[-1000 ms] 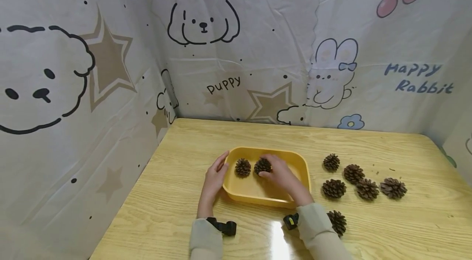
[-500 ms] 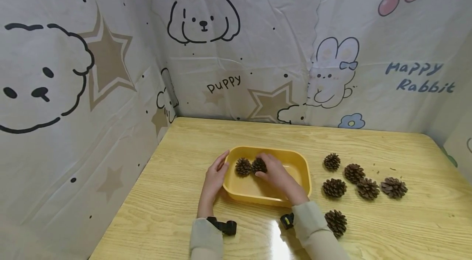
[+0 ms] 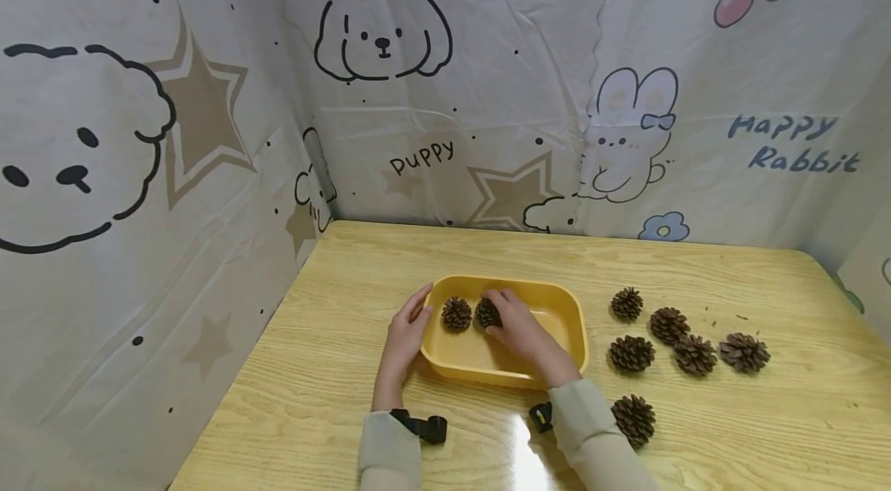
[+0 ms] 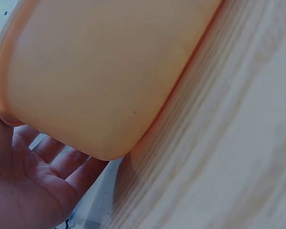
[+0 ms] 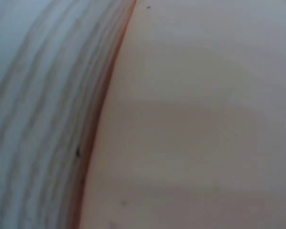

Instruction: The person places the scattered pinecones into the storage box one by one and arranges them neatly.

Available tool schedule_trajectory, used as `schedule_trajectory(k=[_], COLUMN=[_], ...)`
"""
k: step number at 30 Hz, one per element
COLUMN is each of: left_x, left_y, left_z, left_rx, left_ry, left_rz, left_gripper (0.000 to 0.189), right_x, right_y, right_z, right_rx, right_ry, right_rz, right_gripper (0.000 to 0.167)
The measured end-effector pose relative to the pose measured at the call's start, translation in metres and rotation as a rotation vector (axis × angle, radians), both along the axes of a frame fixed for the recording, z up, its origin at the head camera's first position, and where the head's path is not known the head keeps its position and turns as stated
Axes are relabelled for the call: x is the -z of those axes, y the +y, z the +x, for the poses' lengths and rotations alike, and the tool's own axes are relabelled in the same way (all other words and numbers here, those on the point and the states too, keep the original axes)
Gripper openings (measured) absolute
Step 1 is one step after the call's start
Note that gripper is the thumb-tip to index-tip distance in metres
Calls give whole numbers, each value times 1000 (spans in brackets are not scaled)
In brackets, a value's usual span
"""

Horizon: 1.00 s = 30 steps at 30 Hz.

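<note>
A yellow plastic tray (image 3: 480,377) with rounded corners stands on the table. My left hand (image 3: 404,336) rests against its left end. The left wrist view shows the left palm (image 4: 43,191), with fingers reaching along the outside of the end wall and the thumb up at the rim. My right hand (image 3: 520,327) reaches over the near side into the tray and holds a brown pine cone (image 3: 486,312) between thumb and fingers. Another pine cone (image 3: 456,315) sits just left of it, near the tray's left end. The right wrist view shows only the tray's outer wall (image 5: 190,119).
Several pine cones lie right of the tray, among them a cone at the back (image 3: 627,305), one at far right (image 3: 744,352) and one (image 3: 635,421) beside my right sleeve. Small crumbs dot the wooden table (image 3: 800,414). Printed cloth (image 3: 487,89) encloses its back and sides.
My right hand has shifted slightly left in the tray with its pine cone, closer to the other cone, which has moved very slightly. The left hand stays at the tray's end.
</note>
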<state>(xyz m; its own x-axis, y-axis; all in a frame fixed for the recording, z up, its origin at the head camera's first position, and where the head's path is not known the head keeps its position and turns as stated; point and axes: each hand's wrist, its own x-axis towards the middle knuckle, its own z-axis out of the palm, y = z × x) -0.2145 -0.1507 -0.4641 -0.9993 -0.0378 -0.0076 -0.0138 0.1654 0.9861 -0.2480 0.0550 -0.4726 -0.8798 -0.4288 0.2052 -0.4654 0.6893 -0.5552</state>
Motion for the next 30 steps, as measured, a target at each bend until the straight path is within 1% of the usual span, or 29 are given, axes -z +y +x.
schedule_trajectory(k=[8,12,13,15,19,20,24,27,30], left_x=[-2,0,2,12,31,34,32,25,16], left_y=[0,0,0,-1,-3,-4,-3,-3,-3], left_z=[2,1,-1,-6,-16,-17,-16,-13,-9], left_rx=[5,3,0,-4,-7,-6,-13,-13,-3], left_ry=[5,3,5,11,20,20,4,-10,-18], left_rz=[4,10,8,4,-9,-11,-23,-17,-21], left_gripper=[43,43,43,43,43,43,43,44,44], right_x=[1,1,1,-1,-1,-2,-2,-3,-6], right_y=[2,2,2,3,5,6,8,11,16], right_z=[0,0,0,0,1,1,3,5,9], right_rx=[1,16,21,26,31,33,44,62,84], right_ry=[-21,-46,-58,-65,-54,-49,-23,-36,-67], right_rz=[-4,-18,-22,-29,-38,-44,-56,-58,-72], right_gripper=[53,55,56,57,58,58,57,59,60])
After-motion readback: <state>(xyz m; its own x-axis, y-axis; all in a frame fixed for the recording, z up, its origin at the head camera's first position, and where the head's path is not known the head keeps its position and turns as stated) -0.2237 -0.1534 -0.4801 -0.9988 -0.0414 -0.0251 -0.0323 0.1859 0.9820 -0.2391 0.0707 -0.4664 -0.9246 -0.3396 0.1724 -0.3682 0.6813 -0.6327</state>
